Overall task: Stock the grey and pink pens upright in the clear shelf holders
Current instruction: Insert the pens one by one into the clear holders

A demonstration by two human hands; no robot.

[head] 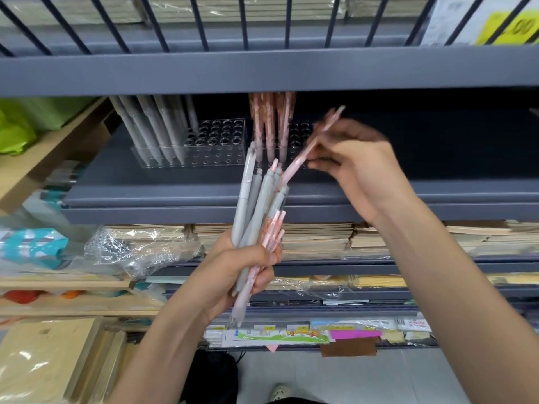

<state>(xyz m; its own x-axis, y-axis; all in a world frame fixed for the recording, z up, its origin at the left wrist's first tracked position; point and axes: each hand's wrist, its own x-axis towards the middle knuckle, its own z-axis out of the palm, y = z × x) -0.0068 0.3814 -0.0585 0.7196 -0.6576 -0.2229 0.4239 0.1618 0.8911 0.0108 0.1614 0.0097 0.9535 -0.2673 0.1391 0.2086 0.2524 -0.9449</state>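
While left hand [233, 272] grips pen bundle [256, 205], right hand [361, 170] fingers [320, 164] pinch tilted pink pen [302, 156] mid-shaft.

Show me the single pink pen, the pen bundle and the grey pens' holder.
single pink pen [296, 166]: head view, lower barrel.
pen bundle [243, 199]: head view, leftmost grey barrel.
grey pens' holder [224, 132]: head view, empty holes at right.

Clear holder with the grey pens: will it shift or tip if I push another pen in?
The clear holder looks like thin plastic, probably light, so it may slide on the shelf. Grey pens crowd its left end, leaning: possibly left-heavy. Its wide, low base likely resists tipping.
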